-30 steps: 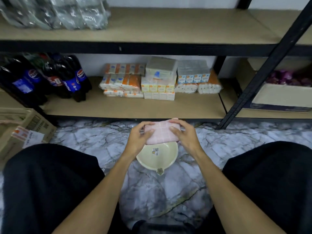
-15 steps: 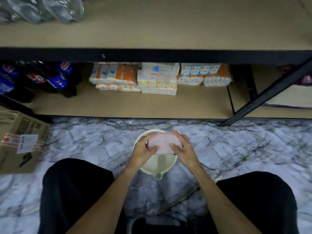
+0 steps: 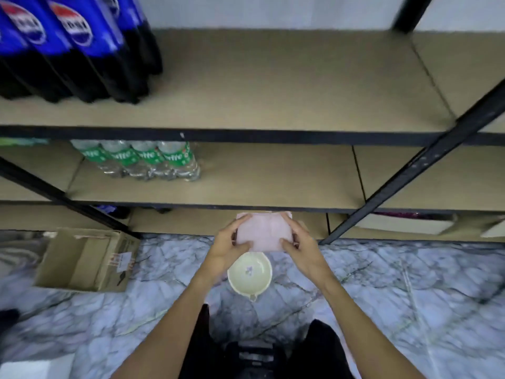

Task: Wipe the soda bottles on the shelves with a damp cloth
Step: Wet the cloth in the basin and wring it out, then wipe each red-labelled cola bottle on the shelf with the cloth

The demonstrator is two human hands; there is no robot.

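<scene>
Head view looks down on both forearms, which reach forward and converge at the middle. The left hand (image 3: pixel 227 248) and right hand (image 3: pixel 304 249) are raised side by side with their backs to the camera. Each grips one side edge of a folded pink cloth (image 3: pixel 263 231), thumb on the near face and fingers curled behind, so the cloth is stretched flat between the two hands. Directly under the grip, a cream bowl (image 3: pixel 237 283) sits on the marble floor (image 3: pixel 382 296). Beyond the grip and to its left, clear green-labelled soda bottles (image 3: pixel 142 162) stand on the middle shelf (image 3: pixel 273 176). Higher up, still to the left, dark cola bottles (image 3: pixel 82 50) with blue labels stand on the upper shelf (image 3: pixel 273 83). All the bottles are well apart from the cloth. A cardboard box (image 3: pixel 87 259) lies on the floor left of the hands.
</scene>
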